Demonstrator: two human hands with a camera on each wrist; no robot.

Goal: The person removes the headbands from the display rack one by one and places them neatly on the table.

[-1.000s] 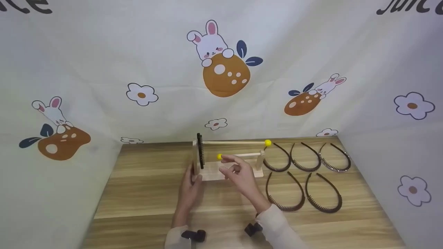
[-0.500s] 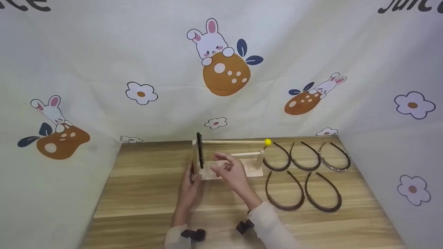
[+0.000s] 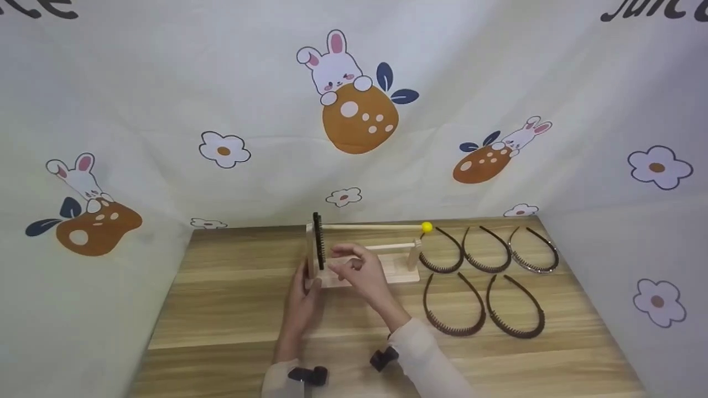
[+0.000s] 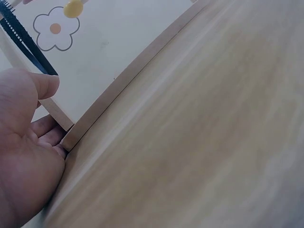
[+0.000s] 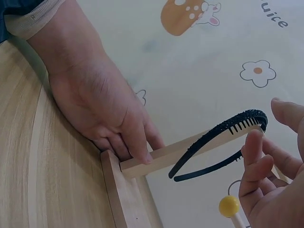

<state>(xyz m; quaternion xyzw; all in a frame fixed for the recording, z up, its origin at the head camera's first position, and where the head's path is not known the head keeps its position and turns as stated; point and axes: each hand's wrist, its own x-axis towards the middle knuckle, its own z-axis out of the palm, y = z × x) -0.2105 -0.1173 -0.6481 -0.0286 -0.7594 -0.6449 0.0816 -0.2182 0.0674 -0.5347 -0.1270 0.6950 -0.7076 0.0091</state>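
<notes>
A pale wooden stand (image 3: 402,271) has two rods tipped with yellow balls. On its upper rod (image 3: 376,227) hangs a black toothed headband (image 3: 319,243), close against the left upright. My left hand (image 3: 301,301) grips the foot of that upright, thumb in front and fingers behind, as the left wrist view also shows. My right hand (image 3: 362,276) is just right of the headband, fingers loosely bent and nothing seen in them. In the right wrist view its fingers (image 5: 254,147) overlap the headband; contact is unclear. The hand hides the lower rod's ball (image 5: 229,206) in the head view.
Several dark headbands lie in two rows right of the stand, including a front one (image 3: 454,309) and a back one (image 3: 535,251) with a shiny edge. A printed cloth (image 3: 265,83) rises behind the wood-grain table (image 3: 221,309).
My right hand has moved left along the lower rod toward the hanging headband, covering the lower yellow ball. The left hand, stand and headbands have stayed in place.
</notes>
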